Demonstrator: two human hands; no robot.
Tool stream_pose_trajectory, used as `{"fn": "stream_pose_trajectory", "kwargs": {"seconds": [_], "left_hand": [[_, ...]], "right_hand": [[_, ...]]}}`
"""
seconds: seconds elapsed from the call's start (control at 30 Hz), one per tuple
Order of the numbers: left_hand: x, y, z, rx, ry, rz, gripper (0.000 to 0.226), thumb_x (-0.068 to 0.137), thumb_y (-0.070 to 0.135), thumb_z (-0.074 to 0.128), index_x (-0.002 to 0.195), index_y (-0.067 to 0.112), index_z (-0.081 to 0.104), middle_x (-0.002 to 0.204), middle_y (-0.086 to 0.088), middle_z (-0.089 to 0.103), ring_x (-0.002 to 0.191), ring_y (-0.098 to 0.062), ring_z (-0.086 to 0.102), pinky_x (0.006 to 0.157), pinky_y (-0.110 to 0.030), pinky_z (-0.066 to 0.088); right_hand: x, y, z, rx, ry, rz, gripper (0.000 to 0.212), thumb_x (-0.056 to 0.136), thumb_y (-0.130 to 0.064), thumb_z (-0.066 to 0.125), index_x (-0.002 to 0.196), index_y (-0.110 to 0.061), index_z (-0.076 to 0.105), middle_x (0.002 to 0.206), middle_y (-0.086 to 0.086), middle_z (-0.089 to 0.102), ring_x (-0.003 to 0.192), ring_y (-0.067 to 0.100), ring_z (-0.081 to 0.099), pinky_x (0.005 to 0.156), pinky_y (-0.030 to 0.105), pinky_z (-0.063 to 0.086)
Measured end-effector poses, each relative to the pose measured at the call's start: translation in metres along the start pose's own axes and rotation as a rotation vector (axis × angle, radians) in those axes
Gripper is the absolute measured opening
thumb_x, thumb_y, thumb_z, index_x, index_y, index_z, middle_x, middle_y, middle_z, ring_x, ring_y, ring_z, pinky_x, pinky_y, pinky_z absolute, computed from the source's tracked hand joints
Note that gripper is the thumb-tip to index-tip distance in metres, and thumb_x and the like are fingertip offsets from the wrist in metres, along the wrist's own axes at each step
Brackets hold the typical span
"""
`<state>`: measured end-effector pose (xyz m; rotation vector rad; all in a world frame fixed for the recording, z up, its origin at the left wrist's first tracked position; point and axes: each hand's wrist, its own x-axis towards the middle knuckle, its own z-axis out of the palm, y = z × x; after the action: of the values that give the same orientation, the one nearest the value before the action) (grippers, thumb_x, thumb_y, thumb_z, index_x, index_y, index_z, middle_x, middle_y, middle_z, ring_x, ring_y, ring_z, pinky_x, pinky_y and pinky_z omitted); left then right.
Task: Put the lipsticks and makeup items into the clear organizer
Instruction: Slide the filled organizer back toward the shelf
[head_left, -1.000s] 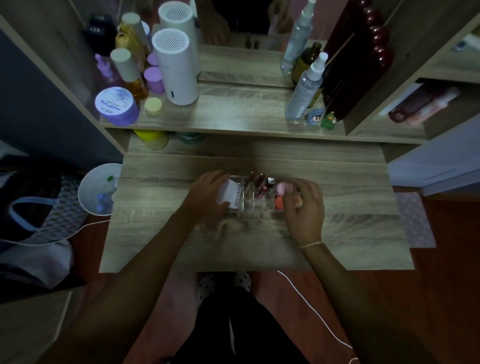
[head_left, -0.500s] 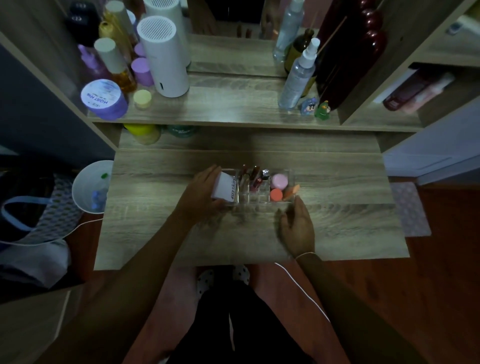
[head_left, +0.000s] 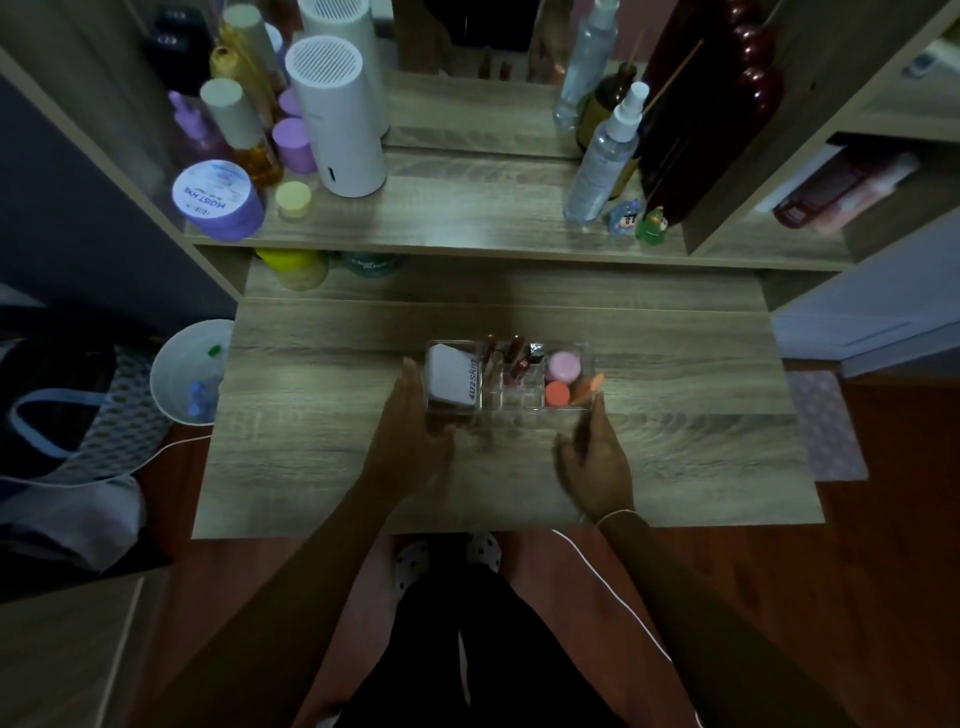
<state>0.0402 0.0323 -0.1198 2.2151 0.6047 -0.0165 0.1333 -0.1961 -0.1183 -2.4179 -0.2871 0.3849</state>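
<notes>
The clear organizer (head_left: 587, 358) stands in the middle of the wooden desk (head_left: 675, 441). Its left section holds a white compact case (head_left: 451, 379). Dark red lipsticks (head_left: 514, 356) stand in the middle cells. A pink round jar (head_left: 563, 366), an orange round pot (head_left: 557, 394) and an orange sponge (head_left: 587, 388) fill the right section. My left hand (head_left: 410, 436) rests against the organizer's left front corner, fingers apart. My right hand (head_left: 597, 462) lies near the right front corner, fingers loose, holding nothing.
On the upper shelf (head_left: 467, 218) stand a white cylinder device (head_left: 335, 119), purple jars (head_left: 218, 200), spray bottles (head_left: 605, 156) and small figurines (head_left: 639, 221). A white bin (head_left: 189, 371) stands left of the desk, and a bag (head_left: 62, 410) lies beyond it.
My right hand has drawn back from the organizer's right section toward me, leaving the pink jar and orange items inside. My left hand has slid off the white case to the front corner.
</notes>
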Motion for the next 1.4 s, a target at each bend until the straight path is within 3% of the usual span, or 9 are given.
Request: {"fn": "stream_pose_trajectory", "kwargs": {"seconds": [0.13, 0.6, 0.83, 0.97, 1.13, 1.23, 1.4], "left_hand": [[-0.009, -0.002, 0.006, -0.09, -0.012, 0.018, 0.088, 0.073, 0.015, 0.073, 0.143, 0.006, 0.022, 0.143, -0.016, 0.041, 0.131, -0.03, 0.041, 0.105, -0.052, 0.04], [-0.013, -0.001, 0.006, 0.003, 0.0, 0.061, 0.081, 0.079, 0.018, 0.072, 0.142, 0.0, 0.025, 0.147, -0.021, 0.036, 0.136, -0.034, 0.033, 0.11, -0.053, 0.031], [-0.012, 0.0, 0.003, 0.015, -0.008, 0.068, 0.08, 0.076, 0.014, 0.075, 0.14, -0.003, 0.029, 0.143, -0.023, 0.039, 0.132, -0.036, 0.037, 0.108, -0.054, 0.033], [-0.011, -0.002, 0.004, 0.029, 0.004, 0.042, 0.075, 0.078, 0.016, 0.074, 0.139, -0.001, 0.032, 0.142, -0.021, 0.042, 0.131, -0.035, 0.038, 0.108, -0.054, 0.033], [-0.008, -0.001, 0.006, 0.085, 0.052, 0.086, 0.054, 0.085, 0.02, 0.065, 0.133, 0.008, 0.043, 0.133, -0.012, 0.052, 0.122, -0.028, 0.046, 0.104, -0.052, 0.036], [-0.004, 0.005, 0.009, 0.089, 0.098, 0.075, 0.041, 0.087, 0.016, 0.06, 0.126, 0.012, 0.048, 0.12, -0.01, 0.058, 0.108, -0.027, 0.053, 0.093, -0.05, 0.046], [-0.001, 0.016, 0.021, 0.133, 0.11, 0.104, 0.035, 0.09, 0.012, 0.056, 0.124, 0.008, 0.05, 0.116, -0.014, 0.061, 0.104, -0.029, 0.056, 0.089, -0.046, 0.049]], "right_hand": [[0.0, 0.002, 0.001, -0.039, -0.058, 0.003, 0.086, 0.085, -0.016, 0.063, 0.151, -0.011, 0.008, 0.157, 0.013, 0.026, 0.142, 0.029, 0.032, 0.112, 0.048, 0.036], [0.0, 0.006, 0.003, -0.049, -0.072, 0.001, 0.089, 0.086, -0.021, 0.063, 0.152, -0.01, 0.005, 0.158, 0.014, 0.023, 0.144, 0.03, 0.026, 0.115, 0.049, 0.031], [0.004, 0.013, 0.004, -0.098, -0.011, 0.014, 0.075, 0.091, -0.035, 0.056, 0.151, -0.019, 0.015, 0.159, 0.022, 0.012, 0.148, 0.035, 0.009, 0.119, 0.052, 0.018], [0.008, 0.017, 0.001, -0.097, 0.025, 0.012, 0.066, 0.09, -0.04, 0.059, 0.147, -0.022, 0.03, 0.158, 0.019, 0.019, 0.147, 0.033, 0.014, 0.118, 0.051, 0.021], [0.016, 0.026, -0.005, -0.085, 0.192, -0.015, 0.045, 0.083, -0.028, 0.07, 0.124, -0.011, 0.06, 0.137, 0.026, 0.052, 0.135, 0.035, 0.041, 0.112, 0.047, 0.035], [0.02, 0.034, -0.008, -0.087, 0.274, 0.015, 0.04, 0.08, -0.026, 0.074, 0.115, -0.009, 0.066, 0.125, 0.025, 0.061, 0.124, 0.035, 0.052, 0.104, 0.042, 0.041], [0.023, 0.051, -0.015, -0.104, 0.307, 0.017, 0.036, 0.084, -0.029, 0.07, 0.115, -0.012, 0.067, 0.119, 0.019, 0.066, 0.121, 0.03, 0.053, 0.103, 0.04, 0.043]]}}
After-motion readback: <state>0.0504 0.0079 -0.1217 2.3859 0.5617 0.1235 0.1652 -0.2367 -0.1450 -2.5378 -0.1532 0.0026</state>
